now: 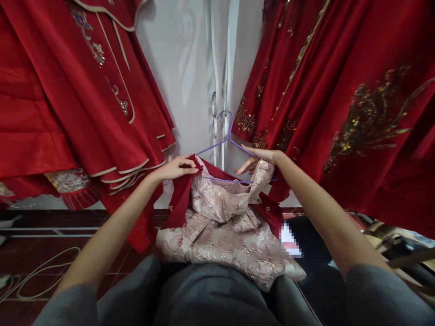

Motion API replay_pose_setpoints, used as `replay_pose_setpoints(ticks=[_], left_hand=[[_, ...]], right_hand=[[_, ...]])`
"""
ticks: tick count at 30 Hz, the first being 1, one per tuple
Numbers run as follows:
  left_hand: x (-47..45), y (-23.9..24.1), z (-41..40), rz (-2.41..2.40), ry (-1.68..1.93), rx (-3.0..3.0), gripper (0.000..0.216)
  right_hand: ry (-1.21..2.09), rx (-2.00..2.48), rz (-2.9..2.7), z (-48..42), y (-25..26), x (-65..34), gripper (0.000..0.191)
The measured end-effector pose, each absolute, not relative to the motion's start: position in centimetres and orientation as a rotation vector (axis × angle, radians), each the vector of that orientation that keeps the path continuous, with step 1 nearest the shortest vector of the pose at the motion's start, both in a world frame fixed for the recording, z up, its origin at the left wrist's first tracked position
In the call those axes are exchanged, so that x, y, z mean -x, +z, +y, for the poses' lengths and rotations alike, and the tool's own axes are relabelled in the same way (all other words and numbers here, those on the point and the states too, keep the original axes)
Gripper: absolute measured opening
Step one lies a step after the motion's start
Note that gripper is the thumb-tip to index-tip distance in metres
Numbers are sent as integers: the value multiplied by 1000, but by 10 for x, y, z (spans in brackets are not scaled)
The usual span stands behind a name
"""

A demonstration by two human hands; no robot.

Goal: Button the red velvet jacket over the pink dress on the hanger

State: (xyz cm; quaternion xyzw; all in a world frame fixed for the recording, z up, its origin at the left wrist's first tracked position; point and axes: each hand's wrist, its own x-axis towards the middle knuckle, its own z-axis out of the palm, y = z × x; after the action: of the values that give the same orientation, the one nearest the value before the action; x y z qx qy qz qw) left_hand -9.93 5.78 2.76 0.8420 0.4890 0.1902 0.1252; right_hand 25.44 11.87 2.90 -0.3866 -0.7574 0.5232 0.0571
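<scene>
Two sleeves [384, 294], two hands [176, 167], one garment [220, 203], one hanger [230, 134]

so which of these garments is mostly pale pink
The patterned garment in the middle, on the purple hanger; the left garments and right garments are mainly red.

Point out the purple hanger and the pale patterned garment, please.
Purple hanger [229, 136]: head view, on its neck below the hook.
Pale patterned garment [231, 236]: head view, on its lower fabric.

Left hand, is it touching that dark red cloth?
Touching. The head view shows the left hand pinching the dark red cloth near its top end.
</scene>
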Motion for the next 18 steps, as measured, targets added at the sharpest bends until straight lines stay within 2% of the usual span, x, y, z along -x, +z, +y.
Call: replay_pose_setpoints(ticks=[3, 6, 9, 13, 18], left_hand=[[103, 25, 62, 1430, 548, -2459, 26], [108, 24, 61, 1389, 563, -2479, 27], [110, 24, 59, 1378, 581, -2508, 26], [108, 25, 58, 1383, 591, -2479, 25], [107, 21, 59, 1343, 601, -2429, 26]], right_hand=[[1572, 1117, -2301, 128, 27, -235, 77], [1445, 1235, -2336, 128, 27, -224, 80], [1468, 1243, -2391, 123, 29, -222, 82], [1478, 1121, -2395, 123, 27, -226, 73], [1322, 1293, -2462, 126, 23, -223, 82]])
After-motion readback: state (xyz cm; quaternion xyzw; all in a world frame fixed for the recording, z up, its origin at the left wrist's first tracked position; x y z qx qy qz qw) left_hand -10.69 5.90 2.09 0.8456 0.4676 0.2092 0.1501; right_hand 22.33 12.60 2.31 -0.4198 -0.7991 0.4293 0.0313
